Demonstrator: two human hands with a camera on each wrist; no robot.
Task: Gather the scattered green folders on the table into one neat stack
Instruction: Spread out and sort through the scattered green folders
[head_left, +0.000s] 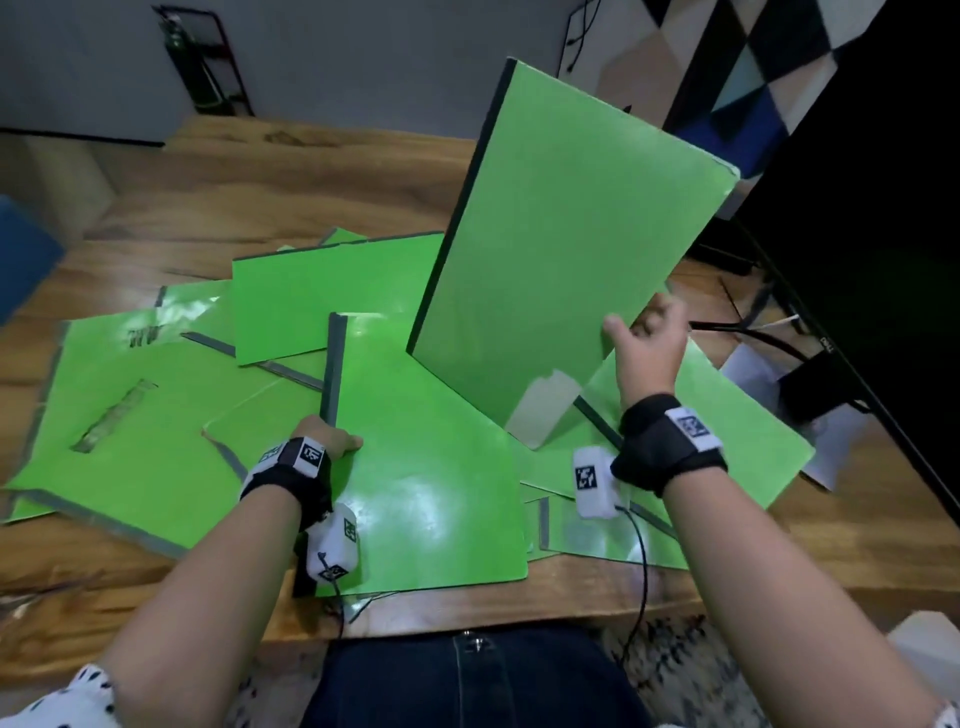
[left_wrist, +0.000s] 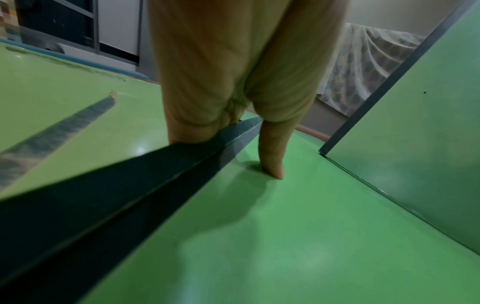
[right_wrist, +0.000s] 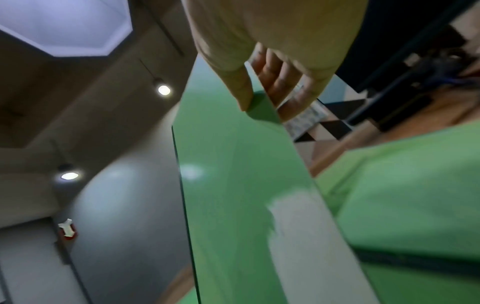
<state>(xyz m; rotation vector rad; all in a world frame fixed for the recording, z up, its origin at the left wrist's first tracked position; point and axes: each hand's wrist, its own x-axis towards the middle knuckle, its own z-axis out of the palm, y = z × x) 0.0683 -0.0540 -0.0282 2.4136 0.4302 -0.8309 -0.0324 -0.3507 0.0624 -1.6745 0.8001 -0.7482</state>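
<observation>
Glossy green folders (head_left: 156, 436) with dark taped spines lie fanned and overlapping across the wood-grain table (head_left: 260, 176). The right hand (head_left: 649, 353) holds one folder (head_left: 561, 234) tilted up in the air — thumb on its face, fingers clamped behind its edge. The left hand (head_left: 324, 434) grips the spine of the front folder (head_left: 426, 483), thumb pressed flat on its cover.

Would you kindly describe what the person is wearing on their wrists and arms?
Each wrist carries a black strap with a white square-coded tag and a white camera box, also tagged, trailing a thin black cable. The forearms are bare; white sleeves with dark dots show at the lower corners.
</observation>
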